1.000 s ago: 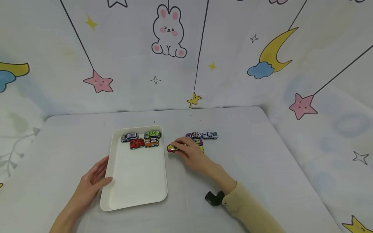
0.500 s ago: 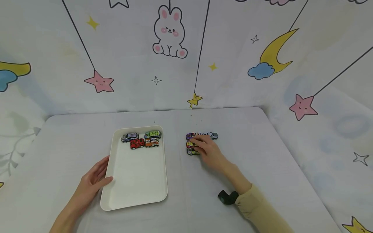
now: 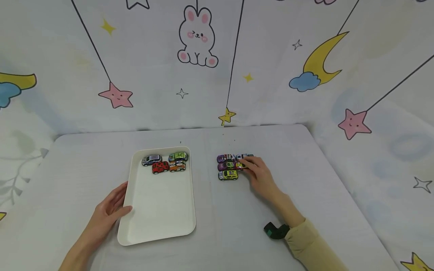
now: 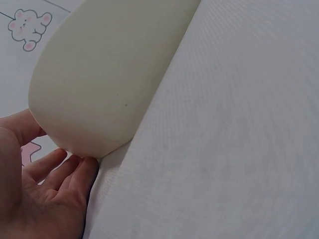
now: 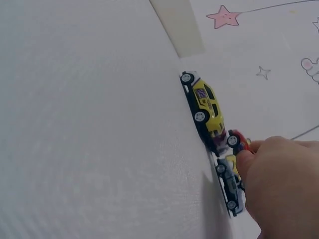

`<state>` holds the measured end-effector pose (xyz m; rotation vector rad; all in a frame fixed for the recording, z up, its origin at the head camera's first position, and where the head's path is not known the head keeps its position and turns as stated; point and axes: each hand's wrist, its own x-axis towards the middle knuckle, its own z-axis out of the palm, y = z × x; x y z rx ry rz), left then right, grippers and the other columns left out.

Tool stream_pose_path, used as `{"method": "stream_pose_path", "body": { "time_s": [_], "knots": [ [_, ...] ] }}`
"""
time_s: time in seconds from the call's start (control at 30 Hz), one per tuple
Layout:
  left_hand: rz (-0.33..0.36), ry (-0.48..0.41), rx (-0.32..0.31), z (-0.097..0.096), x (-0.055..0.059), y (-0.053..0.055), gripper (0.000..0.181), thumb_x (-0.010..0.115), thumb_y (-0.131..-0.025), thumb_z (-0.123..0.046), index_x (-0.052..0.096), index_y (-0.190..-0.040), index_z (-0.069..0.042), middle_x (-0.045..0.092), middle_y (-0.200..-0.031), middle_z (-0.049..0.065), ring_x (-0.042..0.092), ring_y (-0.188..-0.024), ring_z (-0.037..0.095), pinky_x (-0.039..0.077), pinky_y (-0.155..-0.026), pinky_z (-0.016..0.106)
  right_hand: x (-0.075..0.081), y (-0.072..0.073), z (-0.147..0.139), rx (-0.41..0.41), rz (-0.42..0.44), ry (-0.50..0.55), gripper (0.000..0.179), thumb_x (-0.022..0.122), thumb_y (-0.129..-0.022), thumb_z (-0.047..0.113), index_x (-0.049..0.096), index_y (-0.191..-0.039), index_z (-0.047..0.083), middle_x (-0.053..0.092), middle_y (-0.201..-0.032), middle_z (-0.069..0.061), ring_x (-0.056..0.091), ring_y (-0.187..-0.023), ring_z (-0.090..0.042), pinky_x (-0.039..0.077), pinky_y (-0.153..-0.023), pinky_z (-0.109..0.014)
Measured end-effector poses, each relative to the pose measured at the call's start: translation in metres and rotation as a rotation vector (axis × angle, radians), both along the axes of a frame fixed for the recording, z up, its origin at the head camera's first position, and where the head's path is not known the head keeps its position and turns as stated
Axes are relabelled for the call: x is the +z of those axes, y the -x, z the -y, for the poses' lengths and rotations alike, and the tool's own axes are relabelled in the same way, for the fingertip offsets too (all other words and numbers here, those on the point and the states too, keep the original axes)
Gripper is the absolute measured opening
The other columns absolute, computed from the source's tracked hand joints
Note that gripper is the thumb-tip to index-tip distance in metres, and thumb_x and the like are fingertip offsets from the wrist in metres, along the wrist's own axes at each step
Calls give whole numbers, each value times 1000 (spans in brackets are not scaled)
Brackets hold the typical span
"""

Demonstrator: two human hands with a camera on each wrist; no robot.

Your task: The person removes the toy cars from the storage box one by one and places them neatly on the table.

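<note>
My right hand [image 3: 262, 182] pinches a red-and-yellow toy car [image 3: 240, 165] between thumb and fingers, beside a purple-and-green car [image 3: 226, 166]. Behind these are a purple-and-white car [image 3: 225, 158] and a silver car [image 3: 245, 156], partly covered by the fingers. A yellow car [image 3: 228, 175] stands in front. In the right wrist view, the red front of the pinched car [image 5: 239, 141] shows past the fingertips, near the yellow car [image 5: 207, 109]. My left hand [image 3: 110, 209] grips the left edge of a white tray [image 3: 157, 210], thumb over the rim, other fingers against its outer side.
At the far end of the tray lie a silver-and-black car [image 3: 151, 160], a green car [image 3: 178, 156], a spotted red car [image 3: 160, 167] and an orange car [image 3: 177, 166]. A printed cloth wall [image 3: 264, 98] rises behind the white-covered table [image 3: 237, 241].
My right hand has moved right, from near the tray's right side with the red-and-yellow car to the right of the purple-and-green one. The yellow car came into full sight. My left hand kept its grip.
</note>
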<state>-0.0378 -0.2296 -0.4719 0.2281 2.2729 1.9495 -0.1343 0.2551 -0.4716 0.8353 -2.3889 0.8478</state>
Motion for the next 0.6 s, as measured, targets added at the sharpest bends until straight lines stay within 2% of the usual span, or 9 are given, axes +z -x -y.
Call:
{"method": "stream_pose_path", "body": {
  "time_s": [0.17,0.37,0.6],
  "knots": [
    [-2,-13,-1,-1,-2,0,69,60,-98,-2,25,-157,-4,31,-163,5,39,-131,-17,37,-102,1,-7,1,-8,-38,28,6,36,68,-86,-13,69,-120,-2,64,-118,-16,57,-109,-30,50,-90,-41],
    [-6,-41,-4,-1,0,0,69,60,-97,0,25,-157,-3,33,-162,2,40,-132,-16,36,-103,1,-15,1,-12,-48,54,-21,34,69,-86,-10,69,-119,-1,64,-119,-15,57,-109,-29,51,-89,-43],
    [-2,-45,-5,-1,-1,0,69,60,-98,0,25,-157,-5,33,-161,1,40,-131,-17,38,-102,2,-20,2,-12,-58,30,-20,34,70,-85,-12,69,-118,-1,64,-118,-15,57,-108,-30,52,-89,-44]
  ]
}}
